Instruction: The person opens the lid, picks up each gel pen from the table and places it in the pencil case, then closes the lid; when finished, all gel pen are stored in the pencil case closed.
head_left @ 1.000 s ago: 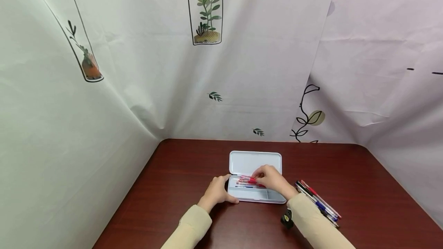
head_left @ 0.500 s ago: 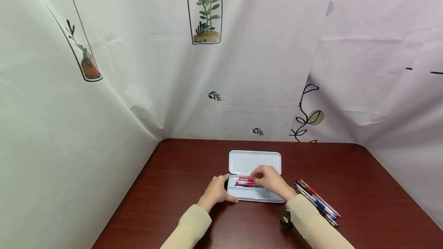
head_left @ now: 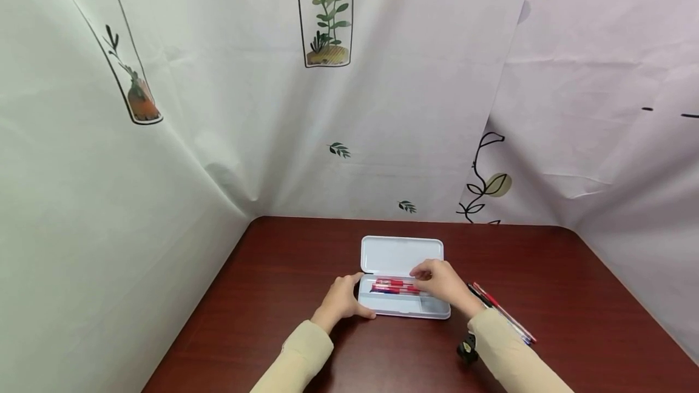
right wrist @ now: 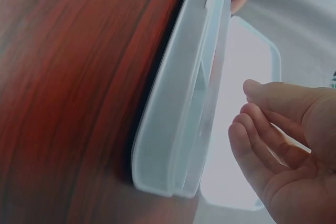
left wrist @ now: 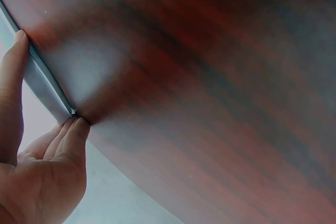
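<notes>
A white pencil case point(head_left: 405, 307) lies open on the dark red table point(head_left: 284, 272), its lid point(head_left: 401, 255) flat behind it. Several red pens point(head_left: 394, 285) lie in the tray's back part. My left hand point(head_left: 343, 299) holds the case's left end, thumb point(left wrist: 13, 77) on one side and fingers point(left wrist: 73, 135) at the corner. My right hand point(head_left: 440, 281) hovers over the tray's right half, just right of the pens. In the right wrist view its fingers point(right wrist: 262, 145) are loosely bent and hold nothing, beside the case point(right wrist: 178, 129).
Several loose pens point(head_left: 505, 317), red, blue and black, lie on the table right of the case, partly behind my right sleeve point(head_left: 508, 350). Plant-print cloth walls point(head_left: 327, 108) close in the table at the back and on both sides.
My right hand has slid right along the tray and off the red pens, which now lie uncovered in the case. The left hand has stayed on the case's end.
</notes>
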The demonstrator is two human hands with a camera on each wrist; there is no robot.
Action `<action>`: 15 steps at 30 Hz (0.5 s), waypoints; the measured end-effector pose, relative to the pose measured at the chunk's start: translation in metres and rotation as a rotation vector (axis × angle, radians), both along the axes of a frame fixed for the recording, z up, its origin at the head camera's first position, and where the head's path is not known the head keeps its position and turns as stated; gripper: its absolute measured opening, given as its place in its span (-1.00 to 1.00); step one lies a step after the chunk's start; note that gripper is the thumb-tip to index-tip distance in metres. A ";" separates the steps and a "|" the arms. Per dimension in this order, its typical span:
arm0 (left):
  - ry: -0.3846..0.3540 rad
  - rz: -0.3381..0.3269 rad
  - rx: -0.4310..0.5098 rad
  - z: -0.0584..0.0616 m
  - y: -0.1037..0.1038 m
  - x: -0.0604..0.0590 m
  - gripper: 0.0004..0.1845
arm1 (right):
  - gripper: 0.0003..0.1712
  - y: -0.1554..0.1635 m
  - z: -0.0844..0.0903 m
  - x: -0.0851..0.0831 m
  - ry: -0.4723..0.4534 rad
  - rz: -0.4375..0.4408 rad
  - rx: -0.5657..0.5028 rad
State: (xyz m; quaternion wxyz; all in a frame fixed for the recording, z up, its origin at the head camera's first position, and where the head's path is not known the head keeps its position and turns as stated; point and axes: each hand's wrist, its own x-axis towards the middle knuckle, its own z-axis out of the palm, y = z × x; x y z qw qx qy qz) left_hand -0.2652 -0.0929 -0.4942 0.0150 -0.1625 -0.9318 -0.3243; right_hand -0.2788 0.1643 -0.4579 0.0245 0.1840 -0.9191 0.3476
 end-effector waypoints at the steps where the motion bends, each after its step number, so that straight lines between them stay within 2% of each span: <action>1: -0.001 0.001 0.001 0.000 0.000 0.000 -0.10 | -0.86 0.003 0.000 0.000 -0.003 -0.004 -0.004; 15: -0.002 0.010 0.000 0.000 0.000 0.000 -0.05 | -0.83 0.037 0.004 0.001 -0.009 -0.061 0.014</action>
